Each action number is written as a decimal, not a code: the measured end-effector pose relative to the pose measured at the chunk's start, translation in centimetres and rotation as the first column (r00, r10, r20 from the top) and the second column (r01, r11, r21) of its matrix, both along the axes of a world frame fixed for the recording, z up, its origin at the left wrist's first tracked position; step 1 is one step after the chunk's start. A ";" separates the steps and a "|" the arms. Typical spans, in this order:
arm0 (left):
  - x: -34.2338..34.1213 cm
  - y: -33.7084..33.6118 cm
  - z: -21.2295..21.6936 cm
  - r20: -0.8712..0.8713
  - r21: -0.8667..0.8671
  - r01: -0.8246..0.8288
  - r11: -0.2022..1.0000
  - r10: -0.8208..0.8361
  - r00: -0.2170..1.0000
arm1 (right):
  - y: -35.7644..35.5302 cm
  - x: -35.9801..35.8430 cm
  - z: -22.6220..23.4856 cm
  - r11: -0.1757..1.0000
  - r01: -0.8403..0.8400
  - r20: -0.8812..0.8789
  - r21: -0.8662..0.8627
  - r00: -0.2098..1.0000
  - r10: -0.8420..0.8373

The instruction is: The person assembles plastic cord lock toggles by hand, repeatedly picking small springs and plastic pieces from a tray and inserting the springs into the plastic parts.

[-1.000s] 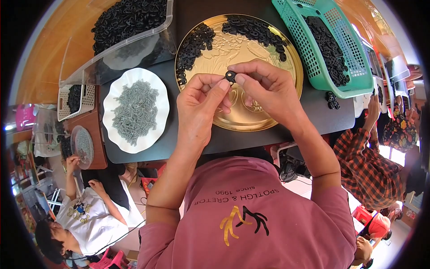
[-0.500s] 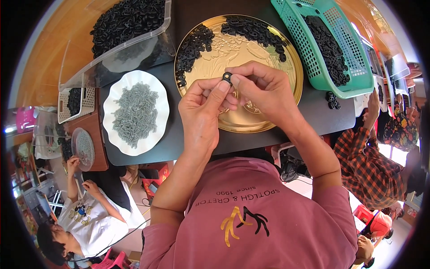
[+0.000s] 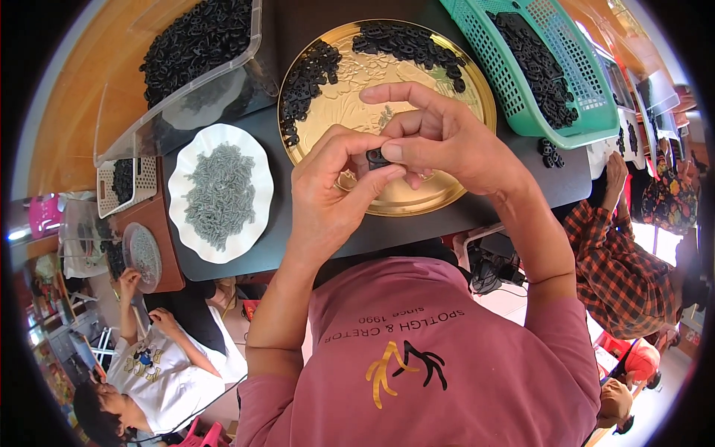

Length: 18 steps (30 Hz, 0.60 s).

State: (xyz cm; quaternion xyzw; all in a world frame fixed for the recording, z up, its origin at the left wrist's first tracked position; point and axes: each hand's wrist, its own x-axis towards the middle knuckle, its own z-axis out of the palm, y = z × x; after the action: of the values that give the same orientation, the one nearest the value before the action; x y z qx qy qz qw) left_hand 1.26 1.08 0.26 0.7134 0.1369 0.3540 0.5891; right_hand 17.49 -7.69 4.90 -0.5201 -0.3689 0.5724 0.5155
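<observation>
Black part is between the two hands, above the near half of the gold tray.

Left hand: fingers grasping the part, index finger along its far side, thumb reaching under the near side. Right hand: thumb tip against the part, index finger extended and off it. Rest of those fingers curl behind; can't tell if they grip.

Tray sits on the dark worktop, with two piles of black pieces inside its rim: left pile along the left side, far pile along the far side.

Left of tray: white plate, wavy rim, heaped with grey pins. Beyond the plate, clear bin full of black pieces.

Right of tray: green basket, more black pieces inside. Small cluster on the worktop just beside its near end.

Far left: cream basket with black pieces; a co-worker in a white shirt has one hand at a round dish. Far right: another person, checked shirt.
</observation>
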 end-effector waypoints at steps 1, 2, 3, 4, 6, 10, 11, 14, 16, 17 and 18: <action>0.1 0.0 0.0 0.023 0.046 -0.025 0.999 0.024 0.999 | -0.1 -0.2 -0.1 1.000 0.015 -0.021 0.005 1.000 -0.015; 0.1 0.0 0.0 0.022 0.046 -0.023 0.999 0.022 1.000 | -0.1 -0.3 -0.2 1.000 0.017 -0.022 0.006 1.000 -0.017; 0.0 0.1 -0.1 0.012 0.087 -0.041 0.995 0.040 0.999 | -0.1 -0.5 -0.4 0.999 0.036 -0.046 0.014 0.998 -0.036; 0.1 0.2 -0.2 0.003 0.129 -0.059 0.990 0.059 0.998 | -0.1 -0.7 -0.5 0.998 0.056 -0.070 0.021 0.996 -0.054; 0.2 0.1 -0.2 0.018 0.155 -0.069 0.986 0.067 0.998 | 0.0 -0.9 -0.9 0.997 0.063 -0.074 0.032 0.995 -0.061; 0.1 0.1 -0.3 0.013 0.200 -0.099 0.975 0.098 0.995 | 0.0 -0.9 -0.9 0.998 0.052 -0.104 0.021 0.993 -0.050; 0.1 0.0 -0.3 0.013 0.201 -0.097 0.975 0.096 0.995 | 0.1 -0.9 -1.0 0.998 0.054 -0.105 0.021 0.993 -0.052; 0.0 -0.4 -0.4 -0.003 0.121 -0.099 0.988 0.100 0.995 | 0.0 -0.8 -1.6 0.998 0.057 -0.142 0.028 0.989 -0.052; -0.2 -0.2 -0.7 -0.004 0.142 -0.096 0.985 0.098 0.995 | 0.1 -0.7 -1.8 1.000 0.014 -0.203 0.025 0.979 -0.008; -0.2 -0.2 -0.7 -0.003 0.144 -0.095 0.985 0.096 0.995 | 0.1 -0.6 -1.7 1.000 0.015 -0.202 0.027 0.979 -0.009; -0.1 -0.2 -0.7 0.011 0.138 -0.076 0.987 0.075 0.997 | -0.1 -0.5 -1.4 1.000 0.009 -0.171 0.023 0.985 -0.005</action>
State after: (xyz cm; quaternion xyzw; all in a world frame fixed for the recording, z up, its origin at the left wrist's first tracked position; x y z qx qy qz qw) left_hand 1.13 0.88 -0.49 0.7458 0.1373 0.3868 0.5247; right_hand 17.03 -7.77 3.49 -0.4640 -0.3283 0.6088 0.5534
